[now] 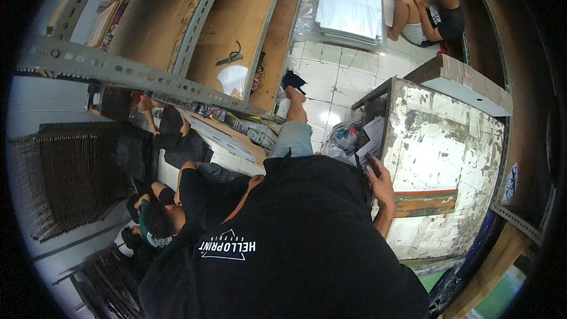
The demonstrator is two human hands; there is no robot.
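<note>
My right hand (pixel 381 184) hangs beside my black shirt (pixel 307 230), close to the left edge of a paint-stained white table (pixel 443 147). Its fingers are loosely apart, with no object plainly in them. Papers (pixel 373 133) and a clear plastic bag with mixed contents (pixel 344 140) lie just beyond it. On the other side, my left hand (pixel 255 182) shows only in part by the shirt, its fingers hidden. My one visible leg, in light denim shorts (pixel 293 140), reaches forward over the tiled floor.
A squeegee-like wooden strip (pixel 425 203) lies on the table, with a long carton (pixel 466 85) behind. Metal-framed wooden shelves (pixel 230 35) stand at left. Co-workers sit low at left (pixel 177 212) and far right (pixel 434 18). A stack of pale sheets (pixel 349 3) rests on the floor.
</note>
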